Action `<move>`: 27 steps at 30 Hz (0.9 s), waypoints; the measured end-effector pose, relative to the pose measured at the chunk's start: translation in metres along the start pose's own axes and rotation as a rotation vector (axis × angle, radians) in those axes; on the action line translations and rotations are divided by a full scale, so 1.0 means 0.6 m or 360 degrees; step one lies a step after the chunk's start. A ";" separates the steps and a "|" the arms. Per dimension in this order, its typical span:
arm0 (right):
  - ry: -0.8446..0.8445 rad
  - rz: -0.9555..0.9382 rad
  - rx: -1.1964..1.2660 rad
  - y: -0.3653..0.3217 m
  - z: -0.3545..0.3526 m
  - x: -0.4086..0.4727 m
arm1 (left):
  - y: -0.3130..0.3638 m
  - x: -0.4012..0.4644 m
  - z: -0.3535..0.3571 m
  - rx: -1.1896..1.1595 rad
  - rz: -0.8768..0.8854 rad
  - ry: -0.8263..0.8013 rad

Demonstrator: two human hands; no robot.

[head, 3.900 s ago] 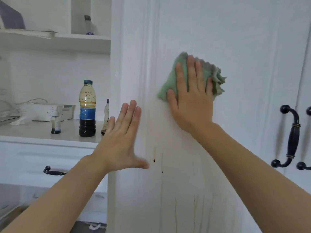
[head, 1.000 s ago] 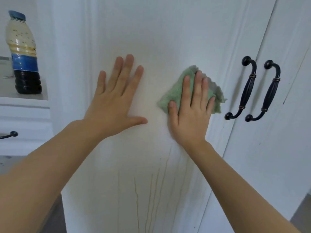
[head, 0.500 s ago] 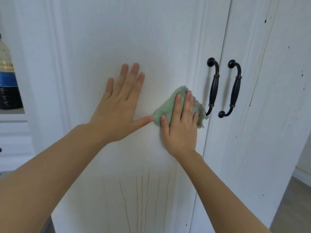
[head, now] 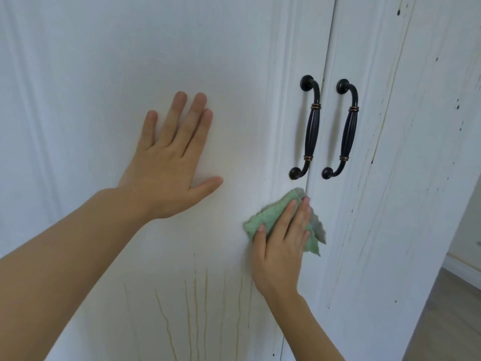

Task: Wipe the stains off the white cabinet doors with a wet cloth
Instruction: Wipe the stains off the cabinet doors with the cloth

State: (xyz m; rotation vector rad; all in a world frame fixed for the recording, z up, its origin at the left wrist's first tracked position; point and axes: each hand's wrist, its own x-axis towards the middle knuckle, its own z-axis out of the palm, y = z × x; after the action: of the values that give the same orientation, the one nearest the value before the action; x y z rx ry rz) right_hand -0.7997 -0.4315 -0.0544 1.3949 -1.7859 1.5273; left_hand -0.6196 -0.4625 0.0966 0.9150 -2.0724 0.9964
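Note:
My right hand (head: 282, 243) presses a crumpled green cloth (head: 265, 217) flat against the left white cabinet door (head: 104, 74), just below its black handle (head: 308, 126). Straight fingers lie over the cloth. My left hand (head: 169, 162) rests flat on the same door with fingers spread, to the left of the cloth. Brown drip streaks (head: 195, 308) run down the door below both hands. The right door (head: 403, 178) carries dark specks and thin streaks.
A second black handle (head: 345, 128) sits on the right door, close beside the first. Wooden floor (head: 447, 316) and a pale wall show at the lower right past the cabinet's edge.
My right hand has slid the cloth down and to the right, below the handle. The view has shifted right, so the bottle and shelf on the left are out of sight.

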 end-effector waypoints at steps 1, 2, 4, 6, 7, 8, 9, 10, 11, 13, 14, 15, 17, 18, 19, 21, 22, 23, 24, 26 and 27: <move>0.0007 0.0027 0.0034 -0.017 -0.001 0.009 | 0.001 0.000 0.000 0.0002 -0.0005 -0.0008; 0.0014 0.0040 0.0058 -0.035 -0.001 0.020 | 0.001 0.000 0.000 0.0001 -0.0010 -0.0016; 0.0022 0.0087 0.0094 -0.067 0.002 0.040 | 0.002 0.000 -0.002 -0.0005 -0.0007 -0.0016; 0.0049 0.0149 0.0112 -0.084 0.004 0.049 | 0.002 0.001 -0.003 -0.0011 0.0004 -0.0019; 0.0063 0.0141 0.0114 -0.083 0.005 0.049 | 0.002 0.001 -0.002 -0.0008 0.0003 -0.0020; 0.0071 0.0112 0.0108 -0.077 0.006 0.045 | 0.001 0.000 -0.002 -0.0005 0.0000 -0.0017; 0.0076 0.0078 0.0094 -0.067 0.006 0.039 | 0.001 0.000 -0.002 -0.0005 0.0000 -0.0014; 0.0070 0.0055 0.0077 -0.054 0.006 0.031 | 0.001 0.001 -0.003 -0.0011 0.0006 -0.0016; 0.0049 0.0052 0.0055 -0.040 0.005 0.018 | 0.002 0.002 -0.004 -0.0021 0.0016 -0.0030; -0.0018 0.0073 0.0040 -0.015 0.004 -0.010 | 0.002 0.001 -0.005 -0.0027 0.0012 -0.0053; -0.0048 0.0088 0.0037 -0.006 0.003 -0.021 | 0.002 0.001 -0.004 -0.0026 0.0011 -0.0057; -0.0069 0.0098 0.0033 -0.002 0.002 -0.024 | 0.002 0.000 -0.004 -0.0024 0.0011 -0.0056; -0.0087 0.0081 0.0034 -0.010 -0.003 -0.006 | 0.002 0.000 -0.004 -0.0025 0.0010 -0.0053; -0.0085 0.0059 0.0042 -0.023 -0.006 0.011 | 0.002 0.000 -0.004 -0.0025 0.0008 -0.0048; -0.0070 0.0043 0.0056 -0.039 -0.007 0.031 | 0.001 0.000 -0.004 -0.0024 0.0004 -0.0037; 0.0019 0.0062 0.0087 -0.068 -0.007 0.055 | 0.001 0.002 -0.005 -0.0034 0.0005 -0.0010; 0.0058 0.0067 0.0085 -0.076 -0.003 0.055 | 0.002 0.003 -0.006 -0.0048 0.0014 -0.0007; 0.0071 0.0043 0.0065 -0.078 0.005 0.045 | 0.002 0.002 -0.005 -0.0059 0.0019 -0.0010; 0.0057 -0.0008 0.0038 -0.076 0.015 0.028 | 0.002 0.003 -0.005 -0.0062 0.0022 -0.0014; -0.0004 -0.0111 -0.0026 -0.057 0.036 -0.021 | 0.002 0.001 -0.004 -0.0051 0.0023 -0.0042; -0.0028 -0.0158 -0.0067 -0.043 0.044 -0.045 | 0.001 0.001 -0.003 -0.0044 0.0022 -0.0056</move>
State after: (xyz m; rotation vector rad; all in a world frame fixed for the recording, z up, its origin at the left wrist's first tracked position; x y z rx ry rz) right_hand -0.7585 -0.4413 -0.0717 1.4583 -1.7218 1.4233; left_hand -0.6199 -0.4608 0.0979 0.9113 -2.1191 0.9627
